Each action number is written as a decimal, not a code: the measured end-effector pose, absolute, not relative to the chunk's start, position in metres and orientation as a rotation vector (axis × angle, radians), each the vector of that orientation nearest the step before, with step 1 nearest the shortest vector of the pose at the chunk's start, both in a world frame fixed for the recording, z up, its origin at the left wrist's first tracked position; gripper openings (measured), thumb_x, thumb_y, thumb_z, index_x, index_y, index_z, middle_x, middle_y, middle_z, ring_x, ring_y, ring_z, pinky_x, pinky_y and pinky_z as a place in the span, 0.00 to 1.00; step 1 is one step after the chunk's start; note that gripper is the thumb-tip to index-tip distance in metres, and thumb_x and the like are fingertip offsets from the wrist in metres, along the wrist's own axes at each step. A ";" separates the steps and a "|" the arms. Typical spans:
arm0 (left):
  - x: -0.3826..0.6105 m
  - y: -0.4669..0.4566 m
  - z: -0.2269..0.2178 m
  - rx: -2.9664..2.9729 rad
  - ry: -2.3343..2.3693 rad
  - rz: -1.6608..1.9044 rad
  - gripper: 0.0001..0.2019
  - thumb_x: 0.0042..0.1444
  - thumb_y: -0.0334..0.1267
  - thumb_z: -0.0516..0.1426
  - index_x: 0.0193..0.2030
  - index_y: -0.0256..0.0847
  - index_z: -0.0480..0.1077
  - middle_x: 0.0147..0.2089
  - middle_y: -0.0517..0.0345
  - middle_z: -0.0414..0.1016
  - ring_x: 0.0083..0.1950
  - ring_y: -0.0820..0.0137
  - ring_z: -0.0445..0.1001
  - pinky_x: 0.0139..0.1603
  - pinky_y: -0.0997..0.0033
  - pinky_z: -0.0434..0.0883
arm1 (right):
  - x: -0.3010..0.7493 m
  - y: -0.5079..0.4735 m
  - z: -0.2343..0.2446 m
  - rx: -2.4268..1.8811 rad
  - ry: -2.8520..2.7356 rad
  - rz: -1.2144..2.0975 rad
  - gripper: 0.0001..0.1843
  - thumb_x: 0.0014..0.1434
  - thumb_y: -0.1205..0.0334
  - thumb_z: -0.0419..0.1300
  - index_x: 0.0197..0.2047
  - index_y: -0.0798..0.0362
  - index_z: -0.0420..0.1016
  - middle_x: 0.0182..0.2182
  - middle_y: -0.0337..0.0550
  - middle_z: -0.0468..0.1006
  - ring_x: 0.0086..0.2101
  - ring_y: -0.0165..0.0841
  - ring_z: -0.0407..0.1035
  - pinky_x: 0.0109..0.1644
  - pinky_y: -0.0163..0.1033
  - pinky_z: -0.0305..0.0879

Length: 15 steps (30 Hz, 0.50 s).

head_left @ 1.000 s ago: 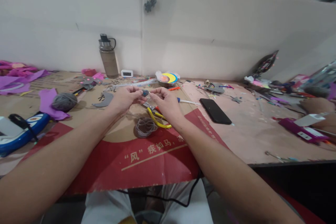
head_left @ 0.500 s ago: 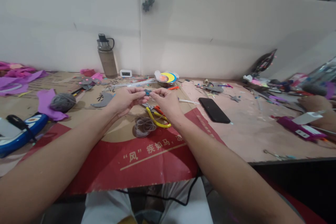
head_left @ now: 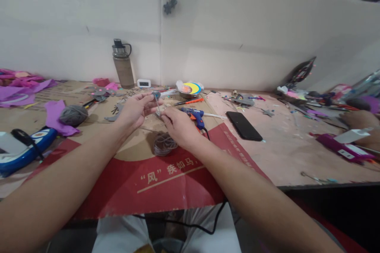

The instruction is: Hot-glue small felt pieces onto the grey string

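Observation:
My left hand (head_left: 135, 111) is raised over the middle of the work surface, its thumb and fingertips closed on a small blue-grey piece (head_left: 156, 95). From this piece a thin light cord (head_left: 158, 106) runs down toward my right hand (head_left: 179, 124), whose thumb and forefinger are pinched at its lower end. Just below the right hand lies a loose coil of grey cord (head_left: 164, 144) on the red and brown cardboard (head_left: 178, 189). To the right of that hand is a blue glue gun (head_left: 197, 116), partly covered by it. The yellow-handled pliers are hidden.
A black phone (head_left: 244, 125) lies to the right. Further left are a grey yarn ball (head_left: 73, 115) and purple felt (head_left: 55, 114). A bottle (head_left: 123, 67), a small white clock (head_left: 144, 83) and a metal bowl (head_left: 190, 95) stand behind. Another person's hand (head_left: 360, 126) is at far right.
My hands have parted: the left rose slightly with the small piece, and the right moved down and left. The glue gun has come into sight, while the yellow-handled pliers are now out of sight.

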<state>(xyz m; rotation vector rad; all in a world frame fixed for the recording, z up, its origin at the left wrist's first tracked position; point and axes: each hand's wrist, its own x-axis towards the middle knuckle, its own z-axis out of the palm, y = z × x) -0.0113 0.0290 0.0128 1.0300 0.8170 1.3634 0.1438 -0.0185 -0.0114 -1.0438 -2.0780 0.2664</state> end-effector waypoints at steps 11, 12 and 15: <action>-0.015 0.034 0.017 0.950 0.837 1.453 0.03 0.54 0.26 0.58 0.31 0.34 0.70 0.28 0.59 0.74 0.26 0.79 0.75 0.17 0.87 0.64 | 0.207 0.011 -0.001 -1.548 -1.728 0.095 0.16 0.60 0.53 0.53 0.25 0.52 0.70 0.24 0.47 0.72 0.30 0.36 0.64 0.36 0.40 0.54; -0.015 0.033 0.017 0.950 0.840 1.455 0.02 0.54 0.26 0.58 0.31 0.34 0.70 0.28 0.59 0.75 0.25 0.80 0.74 0.16 0.87 0.62 | 0.216 0.016 -0.005 -1.600 -1.678 0.139 0.13 0.55 0.55 0.58 0.23 0.52 0.70 0.23 0.47 0.71 0.31 0.37 0.65 0.37 0.41 0.55; -0.015 0.032 0.019 0.960 0.833 1.460 0.02 0.52 0.26 0.59 0.30 0.33 0.70 0.26 0.59 0.73 0.23 0.81 0.72 0.15 0.86 0.59 | 0.234 0.030 -0.024 -1.535 -1.667 0.390 0.10 0.40 0.61 0.68 0.19 0.49 0.69 0.19 0.43 0.69 0.32 0.39 0.66 0.36 0.41 0.58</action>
